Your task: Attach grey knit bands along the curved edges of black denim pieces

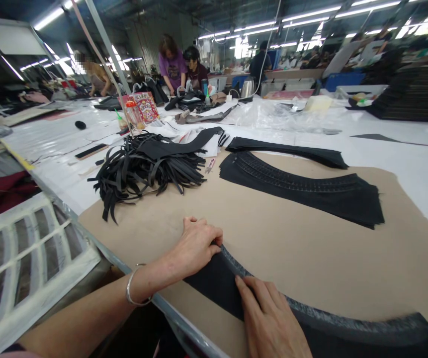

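Observation:
A long curved black fabric piece (329, 323) with a greyish strip along its upper edge lies on the tan board in front of me. At its left end, my left hand (199, 246) is closed, thumb and fingers pinched on the edge; a silver bangle circles that wrist. My right hand (269, 315) rests flat on the middle of the piece, fingers stretched out near the greyish strip. Beyond my hands lies a stack of black curved pieces (303, 186) with dotted lines, and behind it another dark stack (284, 150).
A heap of thin black strips (150, 171) lies at the back left of the tan board (184, 204), beside small snips (210, 165). A white slatted rack (20, 263) stands left of the table edge. Co-workers (172, 64) stand across the table.

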`<state>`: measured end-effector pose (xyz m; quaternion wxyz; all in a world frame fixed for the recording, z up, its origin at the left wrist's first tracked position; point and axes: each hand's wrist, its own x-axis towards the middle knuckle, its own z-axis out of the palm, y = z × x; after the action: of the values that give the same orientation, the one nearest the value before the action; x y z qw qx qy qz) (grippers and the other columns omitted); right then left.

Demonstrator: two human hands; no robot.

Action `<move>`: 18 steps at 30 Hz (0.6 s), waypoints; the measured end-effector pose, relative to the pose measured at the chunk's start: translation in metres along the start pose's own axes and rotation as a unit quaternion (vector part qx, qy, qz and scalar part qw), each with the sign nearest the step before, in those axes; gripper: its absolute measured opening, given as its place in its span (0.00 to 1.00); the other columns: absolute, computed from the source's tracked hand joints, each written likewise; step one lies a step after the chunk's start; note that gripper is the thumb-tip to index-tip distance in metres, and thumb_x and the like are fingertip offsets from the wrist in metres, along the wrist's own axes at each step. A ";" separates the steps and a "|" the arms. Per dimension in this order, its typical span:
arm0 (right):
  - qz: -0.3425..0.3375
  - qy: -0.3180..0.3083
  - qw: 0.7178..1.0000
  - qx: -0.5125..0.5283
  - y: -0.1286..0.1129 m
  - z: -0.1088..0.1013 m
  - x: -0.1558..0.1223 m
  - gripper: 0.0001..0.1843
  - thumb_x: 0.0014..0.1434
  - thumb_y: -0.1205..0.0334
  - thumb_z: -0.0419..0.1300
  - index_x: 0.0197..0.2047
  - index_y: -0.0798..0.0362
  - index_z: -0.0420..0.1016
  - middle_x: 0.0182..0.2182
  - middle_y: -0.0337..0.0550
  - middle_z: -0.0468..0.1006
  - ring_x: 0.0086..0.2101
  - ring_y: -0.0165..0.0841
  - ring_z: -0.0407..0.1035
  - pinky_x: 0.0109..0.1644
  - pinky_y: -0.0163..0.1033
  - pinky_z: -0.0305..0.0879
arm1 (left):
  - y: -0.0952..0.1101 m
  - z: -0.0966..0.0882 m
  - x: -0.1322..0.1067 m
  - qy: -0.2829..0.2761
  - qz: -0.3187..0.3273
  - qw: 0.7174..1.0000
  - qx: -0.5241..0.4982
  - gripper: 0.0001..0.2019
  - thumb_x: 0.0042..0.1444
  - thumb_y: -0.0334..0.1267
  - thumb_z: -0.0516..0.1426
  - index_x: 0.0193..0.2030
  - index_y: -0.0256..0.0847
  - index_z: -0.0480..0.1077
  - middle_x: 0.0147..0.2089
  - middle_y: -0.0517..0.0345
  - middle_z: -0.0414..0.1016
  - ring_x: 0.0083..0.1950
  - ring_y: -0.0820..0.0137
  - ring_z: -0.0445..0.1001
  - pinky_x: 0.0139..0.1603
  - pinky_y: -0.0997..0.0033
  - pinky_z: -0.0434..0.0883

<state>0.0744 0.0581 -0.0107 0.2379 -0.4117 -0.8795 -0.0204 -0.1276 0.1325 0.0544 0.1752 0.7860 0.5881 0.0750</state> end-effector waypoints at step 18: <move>0.002 0.004 0.999 -0.037 0.002 -0.001 0.009 0.30 0.42 0.74 0.57 0.52 0.54 0.71 0.34 0.37 0.74 0.34 0.33 0.64 0.37 0.41 0.58 | -0.007 0.004 0.001 0.015 0.000 1.000 0.003 0.06 0.52 0.36 0.64 0.33 0.43 0.70 0.34 0.63 0.77 0.43 0.65 0.69 0.51 0.55 0.50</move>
<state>0.0713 0.0654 -0.0062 0.2259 -0.4218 -0.8765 -0.0537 -0.1321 0.1344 0.0478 0.1646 0.7855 0.5905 0.0851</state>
